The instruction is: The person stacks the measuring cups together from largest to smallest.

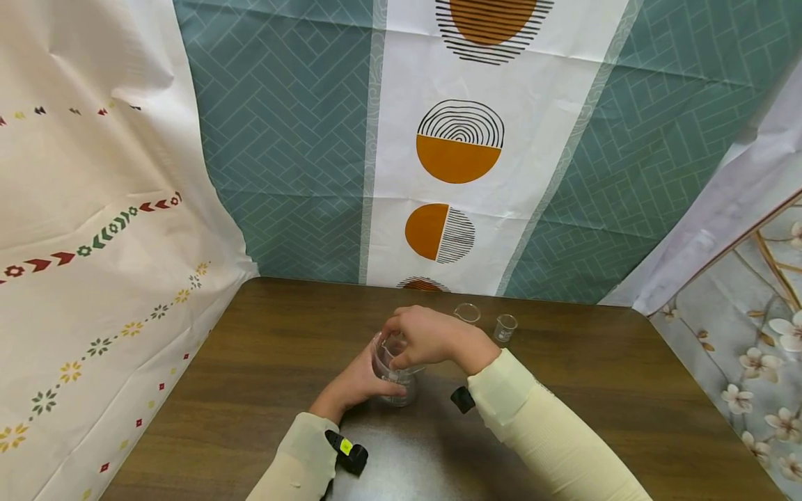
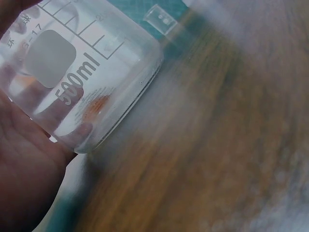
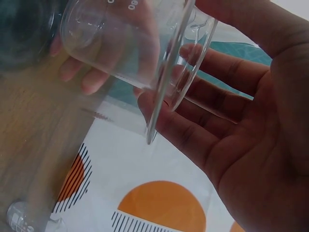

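My left hand (image 1: 358,379) grips a clear glass beaker (image 2: 104,63) marked 500ml, fingers and thumb around its side. In the head view this beaker is near the table's middle, tilted a little. Over its mouth, my right hand (image 1: 432,337) has its fingers curled down at the rim. The right wrist view shows these fingers holding the rim of a smaller glass beaker (image 3: 195,30), which appears to sit partly inside the larger one. Glass overlapping glass makes the smaller beaker's lower edge hard to make out.
Two more glass beakers stand behind my right forearm: a wider one (image 1: 467,313), partly hidden by the hand, and a small one (image 1: 505,327) to its right. The brown wooden table (image 1: 263,348) meets a patterned cloth backdrop (image 1: 288,174) at the far edge.
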